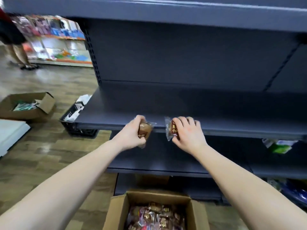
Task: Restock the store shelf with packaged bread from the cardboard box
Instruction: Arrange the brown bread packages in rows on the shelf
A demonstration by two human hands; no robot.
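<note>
A brown bun in a clear plastic wrapper (pixel 144 130) is being held at the front edge of the dark grey metal shelf (pixel 166 105), the left hand (pixel 131 133) gripping it with curled fingers. Near it, 1 more wrapped bun with gold lettering (pixel 172 130) is being clutched by the right hand (pixel 187 131). Below, an open brown cardboard box (pixel 157 197) is holding more wrapped buns (pixel 154 216).
</note>
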